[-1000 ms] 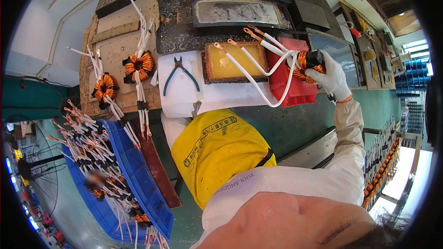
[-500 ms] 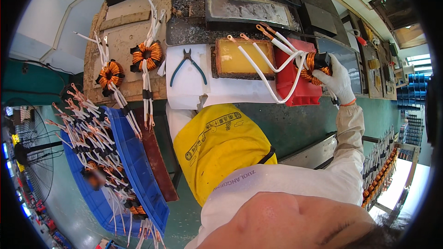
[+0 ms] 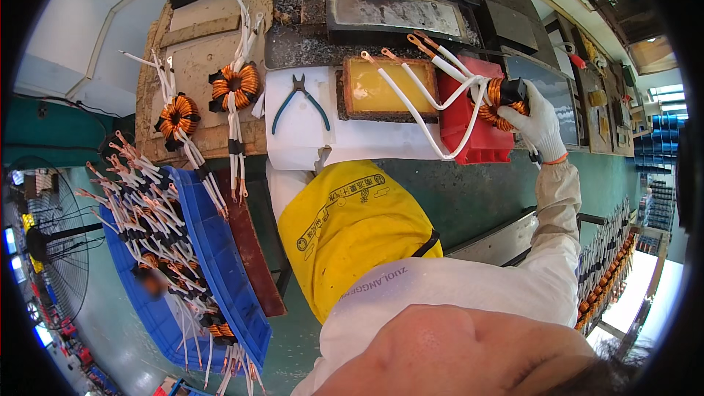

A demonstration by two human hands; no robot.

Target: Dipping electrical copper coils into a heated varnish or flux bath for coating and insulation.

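In my white-gloved right hand [image 3: 539, 123] is a copper-wound toroidal coil [image 3: 501, 103] with black fittings, the fingers wrapped round its right side. Several white leads [image 3: 466, 92] run from it to the left, their copper lugs [image 3: 391, 53] over or near a dark-framed tray [image 3: 345, 111] of amber-yellow material. Underneath the coil and leads stands a red plastic bin [image 3: 480, 148]. My left hand is out of sight. Dark-green-handled cutting pliers [image 3: 299, 103] lie on white paper [image 3: 293, 143], left of the amber tray.
Behind the amber tray sits a dark rectangular pan [image 3: 396, 16] with a mottled grey surface. Two more coils [image 3: 178, 116] lie at the bench's left. A blue crate [image 3: 220, 264] full of leaded coils stands lower left. A rack of coils [image 3: 605, 279] is at right.
The view has shifted slightly. My right hand keeps its hold on the coil, with the leads in nearly the same place. The small light on the device at the top has gone from red to green.
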